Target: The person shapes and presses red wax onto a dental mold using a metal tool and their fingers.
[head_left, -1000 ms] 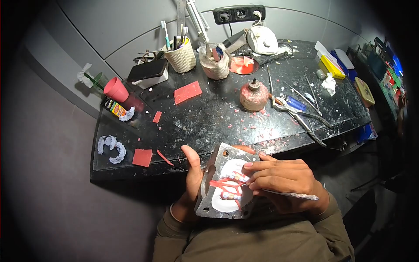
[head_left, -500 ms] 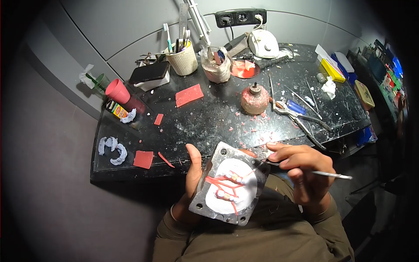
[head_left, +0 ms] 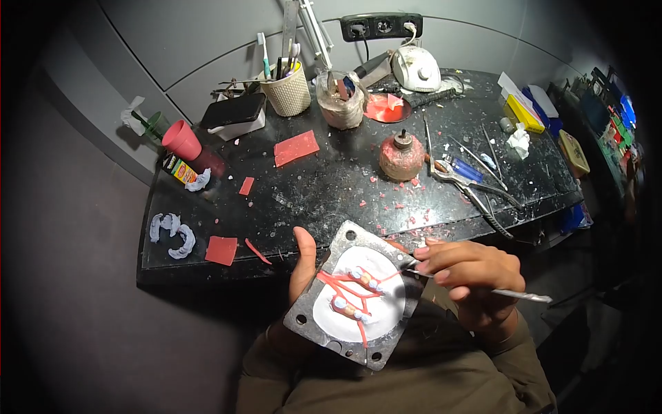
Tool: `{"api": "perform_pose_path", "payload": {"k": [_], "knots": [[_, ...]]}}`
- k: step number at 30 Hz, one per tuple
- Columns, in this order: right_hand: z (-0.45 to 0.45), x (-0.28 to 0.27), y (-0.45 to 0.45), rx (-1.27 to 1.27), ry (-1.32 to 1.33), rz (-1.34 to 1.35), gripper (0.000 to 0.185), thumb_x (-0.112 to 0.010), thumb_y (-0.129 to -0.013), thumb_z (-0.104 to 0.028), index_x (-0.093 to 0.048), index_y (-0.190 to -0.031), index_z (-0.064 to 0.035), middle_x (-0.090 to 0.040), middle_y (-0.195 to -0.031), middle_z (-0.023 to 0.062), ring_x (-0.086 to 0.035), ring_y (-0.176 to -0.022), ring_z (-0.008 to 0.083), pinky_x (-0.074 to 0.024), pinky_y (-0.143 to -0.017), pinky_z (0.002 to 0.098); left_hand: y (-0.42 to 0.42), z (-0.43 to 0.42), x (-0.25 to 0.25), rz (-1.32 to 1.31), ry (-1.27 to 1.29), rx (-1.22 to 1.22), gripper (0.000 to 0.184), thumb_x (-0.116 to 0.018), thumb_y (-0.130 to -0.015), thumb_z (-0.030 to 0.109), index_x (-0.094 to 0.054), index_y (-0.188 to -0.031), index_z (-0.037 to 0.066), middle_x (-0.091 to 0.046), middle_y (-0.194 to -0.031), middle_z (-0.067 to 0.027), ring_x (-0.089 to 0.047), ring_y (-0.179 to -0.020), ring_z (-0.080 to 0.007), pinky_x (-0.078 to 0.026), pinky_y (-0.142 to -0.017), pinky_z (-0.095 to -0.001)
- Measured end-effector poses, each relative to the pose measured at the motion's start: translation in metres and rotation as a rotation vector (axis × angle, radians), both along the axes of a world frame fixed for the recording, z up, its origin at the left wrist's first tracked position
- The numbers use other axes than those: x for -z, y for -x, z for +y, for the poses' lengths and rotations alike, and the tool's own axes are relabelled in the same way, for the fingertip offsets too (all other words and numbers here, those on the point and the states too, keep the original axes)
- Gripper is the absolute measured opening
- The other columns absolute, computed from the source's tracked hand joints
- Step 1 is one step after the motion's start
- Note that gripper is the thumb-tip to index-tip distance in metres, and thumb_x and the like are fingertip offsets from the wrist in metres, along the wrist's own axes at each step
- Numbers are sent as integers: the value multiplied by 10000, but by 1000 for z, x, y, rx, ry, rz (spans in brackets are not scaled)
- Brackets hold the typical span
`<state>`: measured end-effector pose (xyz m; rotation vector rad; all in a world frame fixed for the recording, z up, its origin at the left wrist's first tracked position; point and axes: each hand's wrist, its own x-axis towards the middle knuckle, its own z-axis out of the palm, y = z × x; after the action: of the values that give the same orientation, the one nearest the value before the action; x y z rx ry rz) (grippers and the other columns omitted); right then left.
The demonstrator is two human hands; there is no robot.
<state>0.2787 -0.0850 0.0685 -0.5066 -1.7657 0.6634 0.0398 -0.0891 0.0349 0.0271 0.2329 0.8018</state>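
My left hand (head_left: pixel 302 265) supports a metal dental flask half (head_left: pixel 365 236) from its left side and below; the thumb stands up, and the other fingers are mostly hidden. White plaster (head_left: pixel 329 323) fills the flask. Two short rows of teeth, an upper row (head_left: pixel 365 278) and a lower row (head_left: pixel 349 310), sit in it, with red wax strips (head_left: pixel 362 334) running between them and out to the rim. My right hand (head_left: pixel 477 276) pinches a thin metal wax carver (head_left: pixel 522 296). Its working end is at the flask's right edge; whether it touches the wax is unclear.
On the black bench (head_left: pixel 276 196) stand a wax-spattered spirit burner (head_left: pixel 402 157), pliers (head_left: pixel 472 185), a jar (head_left: pixel 340 103) and a tool cup (head_left: pixel 286 93). Red wax sheets (head_left: pixel 221 250) and pale U-shaped pieces (head_left: pixel 181 241) lie at the left.
The flask has turned slightly and shifted a little left and down, its plaster face showing more fully. My right hand has moved slightly left, carver still in its fingers. The view has shifted slightly.
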Motion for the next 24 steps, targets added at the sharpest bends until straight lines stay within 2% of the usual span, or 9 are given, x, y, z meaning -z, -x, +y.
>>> {"api": "perform_pose_path", "payload": {"k": [1,2,4,6,11,13,24], "knots": [[0,-2,1,-16,-19,-46,222,-717,-1022,-213,-720,-1040,8,-796,-981,168,-794,-1012,357,-615,-955,494,-2,0,-2,123,4,-48,1307,-239,-857,989,-388,-1523,-126,-491,-1512,-353,-514,-1389,-510,-425,-1166,-646],[0,-3,2,-31,-39,-91,203,-749,-995,-188,-721,-1050,6,-792,-1010,179,-787,-1042,354,-613,-963,496,-3,-1,-1,123,3,-48,1307,-239,-857,989,-388,-1523,-126,-491,-1512,-353,-514,-1389,-510,-425,-1166,-646],[-2,-3,3,-30,-17,-109,175,-777,-963,-144,-729,-1042,5,-788,-1043,165,-781,-1069,344,-613,-970,486,-3,0,1,203,-57,-44,1307,-225,-864,985,-386,-1526,-130,-440,-1560,-343,-456,-1448,-478,-362,-1226,-606],[-2,0,4,-135,38,-148,156,-776,-959,-120,-731,-1035,8,-788,-1022,143,-783,-1059,337,-624,-954,462,0,0,4,163,-51,-33,1304,-224,-866,985,-391,-1524,-128,-451,-1551,-341,-475,-1434,-467,-375,-1220,-594],[-1,-5,11,-158,-13,-259,147,-841,-858,-80,-750,-951,-11,-776,-978,99,-782,-1054,328,-641,-913,425,3,0,11,112,-55,-10,1306,-220,-862,988,-396,-1520,-125,-473,-1528,-339,-505,-1409,-453,-400,-1204,-579],[0,-4,12,-157,-15,-263,149,-841,-860,-81,-751,-953,-8,-777,-976,99,-782,-1054,326,-642,-902,419,3,0,9,-82,-40,10,1307,-212,-860,990,-399,-1518,-123,-490,-1509,-336,-525,-1389,-450,-414,-1193,-578],[-2,0,9,-143,33,-257,125,-812,-883,-21,-747,-988,-4,-781,-968,107,-787,-1040,334,-645,-884,414,1,1,13,-248,-72,86,1321,-228,-845,999,-386,-1526,-121,-478,-1526,-345,-516,-1401,-465,-420,-1183,-596]]}}
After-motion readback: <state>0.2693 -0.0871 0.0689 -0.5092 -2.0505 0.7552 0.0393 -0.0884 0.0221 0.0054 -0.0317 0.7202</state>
